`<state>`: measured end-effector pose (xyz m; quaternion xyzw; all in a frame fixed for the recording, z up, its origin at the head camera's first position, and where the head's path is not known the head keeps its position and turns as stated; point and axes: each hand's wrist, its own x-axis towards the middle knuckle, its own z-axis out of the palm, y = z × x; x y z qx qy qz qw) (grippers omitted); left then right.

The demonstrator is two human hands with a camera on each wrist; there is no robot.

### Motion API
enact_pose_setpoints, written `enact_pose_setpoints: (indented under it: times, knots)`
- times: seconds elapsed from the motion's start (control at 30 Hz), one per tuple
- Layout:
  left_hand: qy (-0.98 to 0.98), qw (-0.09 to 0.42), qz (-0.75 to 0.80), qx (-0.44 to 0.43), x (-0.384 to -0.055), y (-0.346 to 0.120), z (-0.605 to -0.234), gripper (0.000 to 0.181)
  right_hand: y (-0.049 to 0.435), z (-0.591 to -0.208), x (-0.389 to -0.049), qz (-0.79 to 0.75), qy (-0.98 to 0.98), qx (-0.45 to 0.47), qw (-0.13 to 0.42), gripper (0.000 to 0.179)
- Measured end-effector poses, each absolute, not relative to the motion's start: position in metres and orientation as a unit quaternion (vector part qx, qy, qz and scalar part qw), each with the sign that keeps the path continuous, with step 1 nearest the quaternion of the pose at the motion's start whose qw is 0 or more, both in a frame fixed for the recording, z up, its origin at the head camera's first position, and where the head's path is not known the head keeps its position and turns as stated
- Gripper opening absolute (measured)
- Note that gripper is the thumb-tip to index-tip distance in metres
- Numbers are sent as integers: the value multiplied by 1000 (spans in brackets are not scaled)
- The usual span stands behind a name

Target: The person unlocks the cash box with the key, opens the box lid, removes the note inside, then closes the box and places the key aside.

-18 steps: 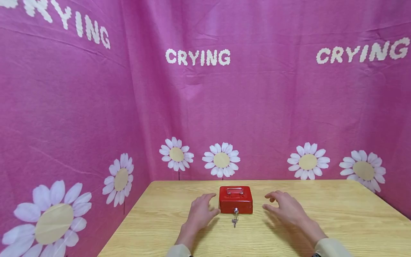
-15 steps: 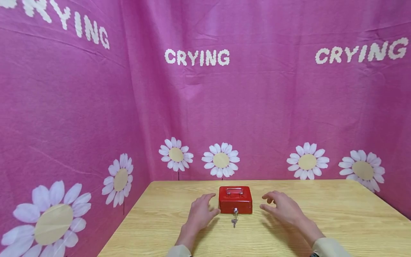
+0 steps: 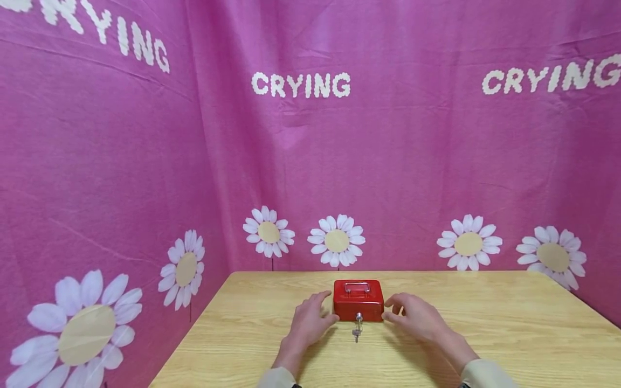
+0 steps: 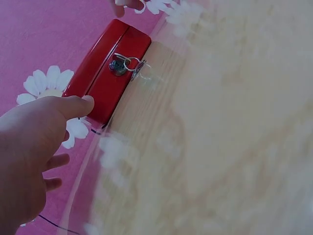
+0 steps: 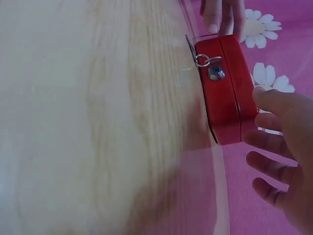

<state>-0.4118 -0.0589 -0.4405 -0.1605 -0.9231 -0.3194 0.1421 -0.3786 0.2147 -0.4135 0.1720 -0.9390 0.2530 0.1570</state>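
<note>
Red box (image 3: pixel 358 303): right hand (image 3: pixel 416 318) closer than before, left hand (image 3: pixel 309 319) alongside; both loosely spread, holding nothing.

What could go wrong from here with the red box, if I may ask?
The keys at the front lock might snag or scrape the table if the red box slides. With the left hand and right hand at opposite sides, an uneven push could twist it; its glossy sides might slip.
</note>
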Motion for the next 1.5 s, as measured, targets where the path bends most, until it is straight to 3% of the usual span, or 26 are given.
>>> enact_pose_setpoints:
  times: [0.6, 1.5]
  knots:
    - [-919, 162, -325, -153, -407, -41, -440, 61, 195, -419, -378, 245, -934, 207, 156, 8]
    - [-922, 159, -332, -119, -409, -35, -439, 52, 174, -422, -379, 260, -930, 213, 151, 6]
